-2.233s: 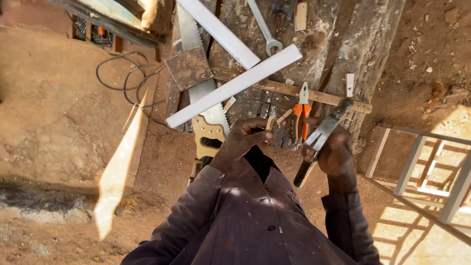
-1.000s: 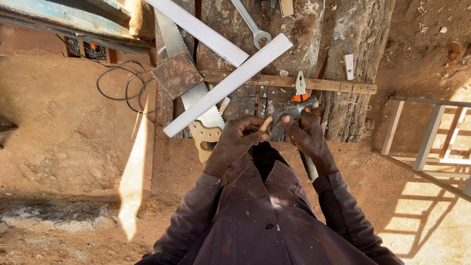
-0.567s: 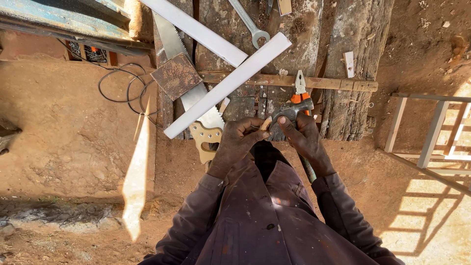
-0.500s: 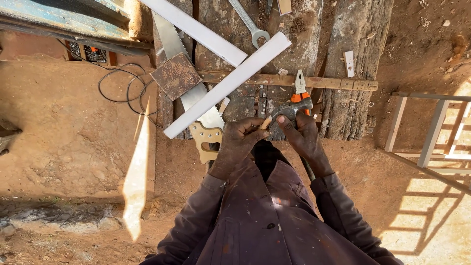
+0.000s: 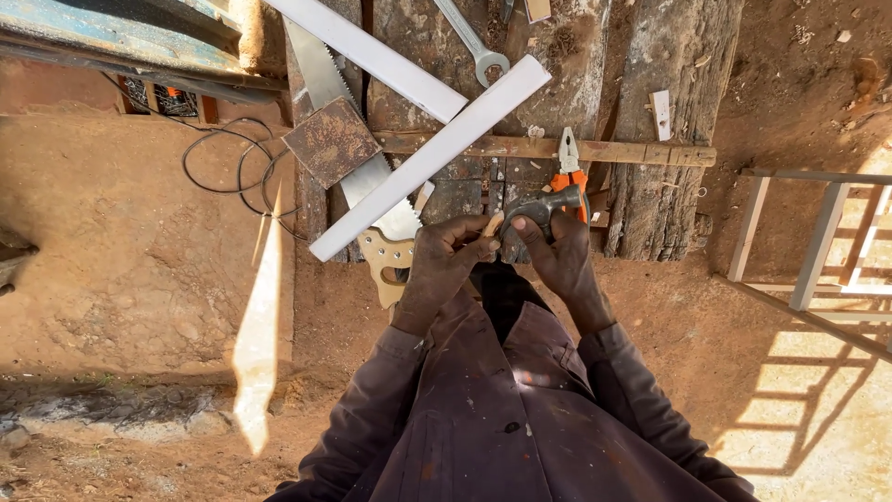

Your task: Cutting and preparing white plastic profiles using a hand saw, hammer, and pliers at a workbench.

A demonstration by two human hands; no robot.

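Hands meet at the bench edge: the right hand (image 5: 562, 256) grips a hammer (image 5: 539, 206) head, the left hand (image 5: 441, 270) pinches a small wooden piece (image 5: 491, 224). Orange-handled pliers (image 5: 568, 165) lie just beyond

The person wears a long-sleeved work shirt (image 5: 520, 418) of a dark brownish-purple colour, with a collar that lies open at the neck. The cloth looks worn and dusty, and it carries small pale specks and spots, like dried paint, on the chest. The sleeves reach down to the wrists and are creased along the forearms. The left hand (image 5: 437, 270) and the right hand (image 5: 562, 260) are bare, without gloves, and look dusty.
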